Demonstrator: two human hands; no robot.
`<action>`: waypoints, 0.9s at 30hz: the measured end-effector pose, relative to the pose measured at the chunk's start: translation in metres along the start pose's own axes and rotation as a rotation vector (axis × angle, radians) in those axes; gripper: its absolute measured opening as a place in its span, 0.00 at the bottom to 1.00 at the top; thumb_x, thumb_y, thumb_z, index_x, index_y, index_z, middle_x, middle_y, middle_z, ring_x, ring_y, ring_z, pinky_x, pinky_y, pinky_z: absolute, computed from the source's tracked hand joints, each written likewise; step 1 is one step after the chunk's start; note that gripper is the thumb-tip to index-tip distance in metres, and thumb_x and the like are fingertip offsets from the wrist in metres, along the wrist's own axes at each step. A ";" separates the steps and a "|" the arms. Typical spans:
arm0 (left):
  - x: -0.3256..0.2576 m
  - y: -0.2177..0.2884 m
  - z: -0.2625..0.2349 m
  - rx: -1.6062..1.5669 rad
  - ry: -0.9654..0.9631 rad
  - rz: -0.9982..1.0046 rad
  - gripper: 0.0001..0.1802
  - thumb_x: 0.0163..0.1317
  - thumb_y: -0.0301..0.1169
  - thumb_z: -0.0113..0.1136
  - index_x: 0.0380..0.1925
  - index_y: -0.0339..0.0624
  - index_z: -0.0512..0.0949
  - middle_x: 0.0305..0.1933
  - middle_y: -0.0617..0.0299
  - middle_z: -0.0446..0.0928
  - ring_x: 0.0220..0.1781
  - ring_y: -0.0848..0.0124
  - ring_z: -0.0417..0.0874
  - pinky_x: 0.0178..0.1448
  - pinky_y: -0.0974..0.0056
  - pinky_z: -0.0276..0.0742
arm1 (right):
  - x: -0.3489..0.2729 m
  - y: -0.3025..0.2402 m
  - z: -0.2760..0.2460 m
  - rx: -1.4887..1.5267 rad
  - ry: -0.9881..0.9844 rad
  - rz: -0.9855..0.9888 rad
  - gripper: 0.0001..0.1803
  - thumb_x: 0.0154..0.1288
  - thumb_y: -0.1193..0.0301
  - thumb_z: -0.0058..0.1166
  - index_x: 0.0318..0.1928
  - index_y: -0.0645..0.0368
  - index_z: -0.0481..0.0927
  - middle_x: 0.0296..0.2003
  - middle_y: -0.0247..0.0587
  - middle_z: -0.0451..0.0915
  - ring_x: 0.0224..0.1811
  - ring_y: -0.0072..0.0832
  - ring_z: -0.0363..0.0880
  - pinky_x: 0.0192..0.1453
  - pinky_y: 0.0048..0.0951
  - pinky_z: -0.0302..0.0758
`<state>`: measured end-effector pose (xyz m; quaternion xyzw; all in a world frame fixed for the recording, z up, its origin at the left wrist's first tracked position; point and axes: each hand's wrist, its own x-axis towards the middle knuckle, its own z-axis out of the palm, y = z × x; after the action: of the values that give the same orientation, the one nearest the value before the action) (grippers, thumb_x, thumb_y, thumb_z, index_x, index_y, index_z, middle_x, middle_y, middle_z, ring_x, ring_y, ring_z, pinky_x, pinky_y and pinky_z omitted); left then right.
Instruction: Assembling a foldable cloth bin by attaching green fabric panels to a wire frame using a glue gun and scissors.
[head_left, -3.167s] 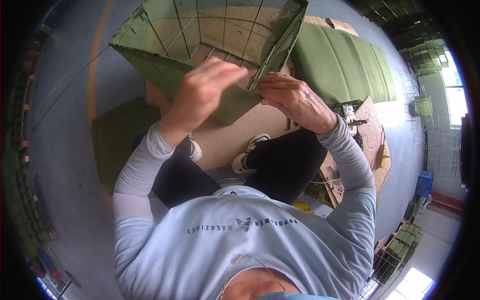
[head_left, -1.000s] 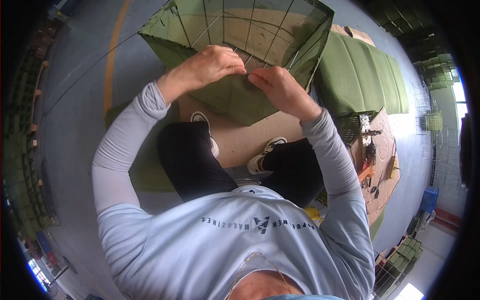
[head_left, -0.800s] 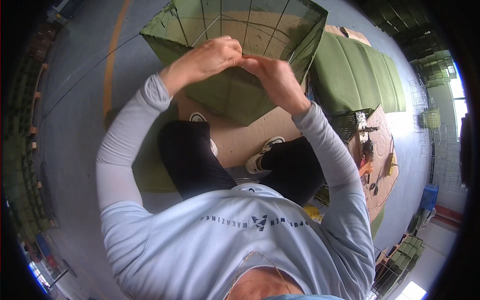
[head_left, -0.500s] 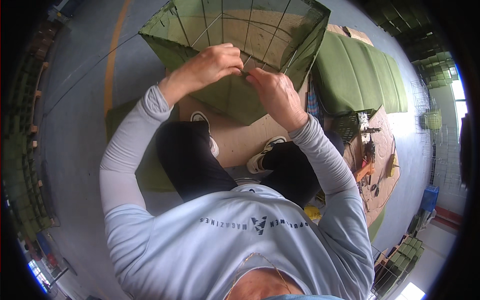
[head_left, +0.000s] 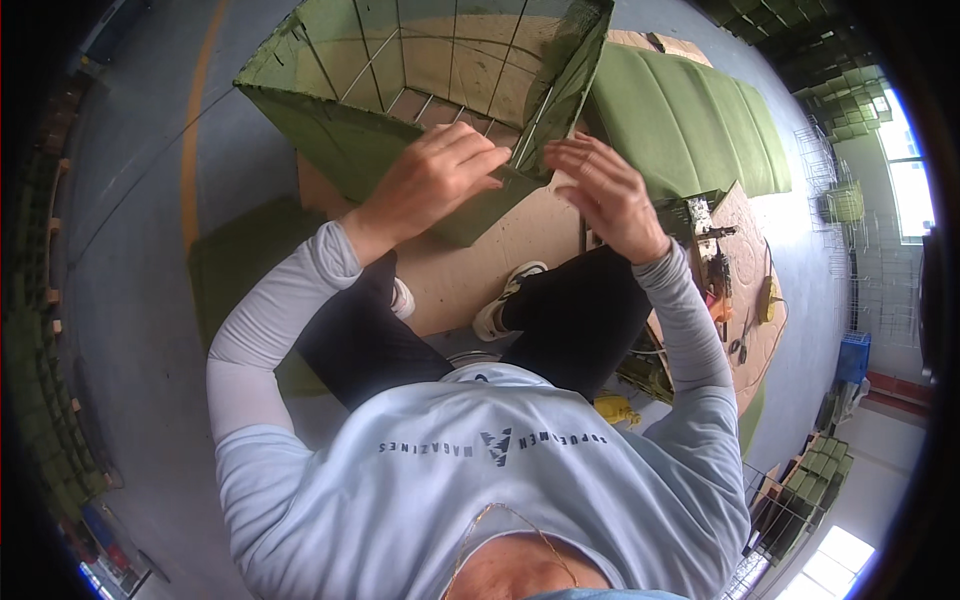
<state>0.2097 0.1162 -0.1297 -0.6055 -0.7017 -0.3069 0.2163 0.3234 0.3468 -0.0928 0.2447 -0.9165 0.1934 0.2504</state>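
Cage (head_left: 420, 110) corner sits between left hand (head_left: 437, 180) and right hand (head_left: 605, 192).

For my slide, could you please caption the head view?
Both hands, left hand and right hand, work at the near corner of a green fabric-lined wire cage.

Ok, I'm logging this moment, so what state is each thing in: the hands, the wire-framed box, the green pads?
left hand: fingers curled over the box's near corner edge
right hand: open, fingertips by that corner
green wire-framed box: upright, open on top
green pad: lying flat
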 end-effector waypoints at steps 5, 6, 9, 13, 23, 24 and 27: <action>0.012 0.005 0.020 0.013 0.026 0.015 0.15 0.51 0.39 0.71 0.32 0.42 0.78 0.32 0.63 0.74 0.36 0.64 0.77 0.40 0.61 0.73 | 0.002 0.010 0.011 -0.021 -0.176 -0.156 0.22 0.53 0.67 0.68 0.45 0.67 0.79 0.52 0.51 0.79 0.61 0.45 0.76 0.66 0.45 0.74; 0.011 0.004 0.022 0.011 0.023 0.015 0.15 0.51 0.39 0.71 0.32 0.42 0.78 0.32 0.63 0.74 0.36 0.64 0.77 0.40 0.61 0.73 | 0.006 0.013 0.010 -0.022 -0.184 -0.184 0.24 0.50 0.62 0.69 0.43 0.66 0.79 0.50 0.51 0.80 0.59 0.45 0.77 0.65 0.43 0.75; 0.016 -0.011 0.025 0.033 0.080 0.071 0.17 0.52 0.45 0.69 0.25 0.44 0.75 0.27 0.65 0.71 0.31 0.65 0.75 0.35 0.61 0.72 | 0.017 0.020 0.012 -0.004 -0.249 -0.210 0.27 0.48 0.57 0.70 0.42 0.65 0.79 0.48 0.50 0.81 0.57 0.45 0.79 0.62 0.41 0.77; 0.011 -0.032 0.000 0.009 0.000 0.143 0.18 0.54 0.47 0.67 0.23 0.45 0.75 0.25 0.66 0.71 0.30 0.67 0.76 0.36 0.63 0.73 | 0.037 0.013 0.021 0.091 -0.187 -0.209 0.28 0.51 0.56 0.69 0.46 0.65 0.80 0.47 0.49 0.82 0.54 0.44 0.79 0.60 0.39 0.78; -0.023 0.050 -0.020 0.136 0.056 -0.244 0.24 0.49 0.34 0.73 0.46 0.36 0.80 0.40 0.57 0.77 0.46 0.58 0.79 0.51 0.55 0.75 | 0.054 0.022 0.034 0.143 -0.263 -0.363 0.12 0.57 0.73 0.65 0.40 0.64 0.81 0.40 0.44 0.84 0.45 0.40 0.85 0.49 0.36 0.83; -0.021 0.055 -0.010 0.179 0.070 -0.290 0.21 0.51 0.32 0.72 0.45 0.36 0.80 0.38 0.57 0.76 0.44 0.58 0.78 0.51 0.55 0.74 | 0.057 0.022 0.033 0.128 -0.326 -0.347 0.11 0.57 0.73 0.64 0.40 0.63 0.81 0.40 0.44 0.84 0.45 0.40 0.84 0.49 0.36 0.83; -0.016 0.061 0.013 0.269 0.124 -0.367 0.15 0.54 0.29 0.69 0.41 0.37 0.79 0.34 0.58 0.73 0.40 0.58 0.76 0.50 0.55 0.73 | 0.063 0.022 0.029 0.110 -0.441 -0.298 0.11 0.58 0.72 0.63 0.40 0.63 0.81 0.40 0.44 0.84 0.45 0.40 0.84 0.49 0.35 0.82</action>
<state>0.2733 0.1183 -0.1401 -0.4135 -0.8200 -0.2813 0.2783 0.2537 0.3282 -0.0866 0.4263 -0.8909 0.1458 0.0568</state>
